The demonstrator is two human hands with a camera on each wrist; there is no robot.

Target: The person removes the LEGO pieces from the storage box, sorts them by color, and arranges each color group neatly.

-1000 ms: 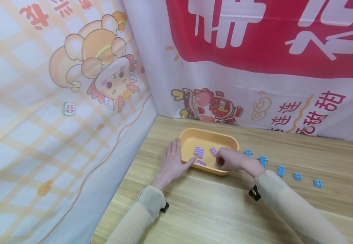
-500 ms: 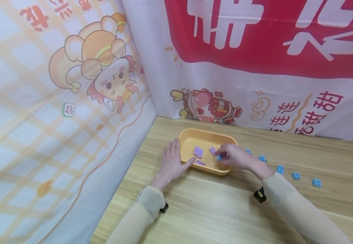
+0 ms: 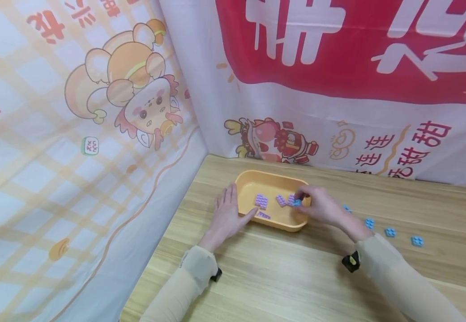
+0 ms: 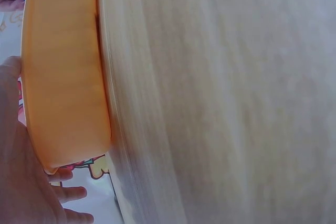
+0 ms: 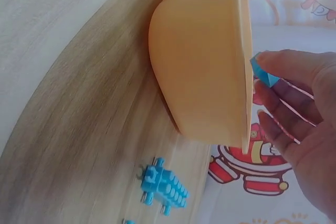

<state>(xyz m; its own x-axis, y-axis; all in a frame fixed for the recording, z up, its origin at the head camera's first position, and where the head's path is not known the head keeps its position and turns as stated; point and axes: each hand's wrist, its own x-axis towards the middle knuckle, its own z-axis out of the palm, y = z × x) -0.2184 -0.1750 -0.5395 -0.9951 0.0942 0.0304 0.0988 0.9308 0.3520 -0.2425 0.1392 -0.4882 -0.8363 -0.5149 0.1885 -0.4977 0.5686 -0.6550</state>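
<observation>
My right hand pinches a small blue toy brick between thumb and fingers, over the right end of a yellow-orange plastic basin. In the right wrist view the brick shows at the fingertips, close above the basin's rim. My left hand rests at the basin's left front corner, fingers straight along the outside and thumb over the front rim. Inside the basin lie several purple bricks, among them a wide one and a smaller one. One purple brick partly hides behind the blue one.
Right of the basin, several blue bricks stand in a slanting row on the wooden table, including a long one and a square one. A blue piece with side pins stands near the basin. Printed cloth hangs behind and left.
My right hand has come up from the basin's lower right and moved slightly back and right, bringing the blue brick into view. My left hand has stayed in place.
</observation>
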